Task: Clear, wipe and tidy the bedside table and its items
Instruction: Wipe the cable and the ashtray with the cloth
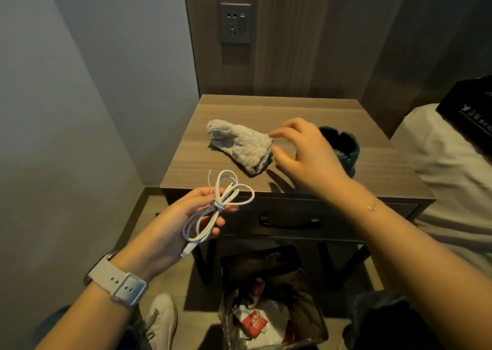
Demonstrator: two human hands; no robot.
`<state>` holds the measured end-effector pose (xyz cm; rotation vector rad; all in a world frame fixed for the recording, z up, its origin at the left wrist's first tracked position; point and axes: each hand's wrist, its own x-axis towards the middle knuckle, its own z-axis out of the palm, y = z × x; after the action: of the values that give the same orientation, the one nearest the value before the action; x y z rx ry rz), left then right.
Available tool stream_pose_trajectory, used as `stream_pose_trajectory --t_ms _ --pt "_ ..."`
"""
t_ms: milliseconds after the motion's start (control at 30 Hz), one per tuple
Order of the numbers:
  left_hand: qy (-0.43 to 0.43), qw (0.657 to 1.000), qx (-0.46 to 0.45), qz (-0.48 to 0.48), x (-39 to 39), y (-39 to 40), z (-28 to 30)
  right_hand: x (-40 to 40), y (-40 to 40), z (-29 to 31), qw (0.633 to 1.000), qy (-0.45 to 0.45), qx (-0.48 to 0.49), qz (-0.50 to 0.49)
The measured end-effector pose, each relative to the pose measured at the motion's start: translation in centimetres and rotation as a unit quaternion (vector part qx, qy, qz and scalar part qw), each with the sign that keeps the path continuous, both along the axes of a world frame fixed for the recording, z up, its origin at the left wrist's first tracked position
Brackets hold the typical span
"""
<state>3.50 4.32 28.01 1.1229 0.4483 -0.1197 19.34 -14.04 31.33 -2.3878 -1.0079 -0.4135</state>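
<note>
A: Nearest us, a lined bin (271,304) on the floor under the front edge, rubbish in it. Just above that, the left hand (186,222) holds the cable (215,211), white, coiled and tied at the middle, loops poking out past the fingers, plug end hanging below the palm.

B: So that one's tidied but not put down. And the right hand (306,158)?

A: Out over the tabletop (372,174), fingers spread and curled, nothing in it, tips right at the near corner of the cloth (239,144). Whether they touch it, I can't tell.

B: Looks like the wipe is the step coming. How should it go?

A: I'd say gather the cloth into a pad, not pinch one corner, or it'll drag as a tail. Keep the cable clear of the surface in the other hand.

B: The ashtray (343,147) sits right behind that hand.

A: Dark, with something in it, partly hidden by the wrist. Best lifted or slid aside first, gently, so it doesn't spill. Then sweep from the back wall, under the socket (235,22), toward the bin.
</note>
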Motion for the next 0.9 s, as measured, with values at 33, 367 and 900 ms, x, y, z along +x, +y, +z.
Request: stream_pose_trajectory --t_ms 33,367,900 --pt "0.003 0.999 -0.034 -0.005 -0.6 0.4 -0.6 0.2 1.8 -0.3 1.000 0.006 -0.018 0.015" --pt "-0.003 0.999 0.031 0.042 -3.8 2.2 -3.5 3.5 11.5 -4.0 0.991 0.019 -0.126 0.041" --pt "0.020 0.885 0.461 -0.065 -2.0 -3.4 -11.7 -6.3 -8.8 -6.9 0.938 0.317 -0.057 0.131"
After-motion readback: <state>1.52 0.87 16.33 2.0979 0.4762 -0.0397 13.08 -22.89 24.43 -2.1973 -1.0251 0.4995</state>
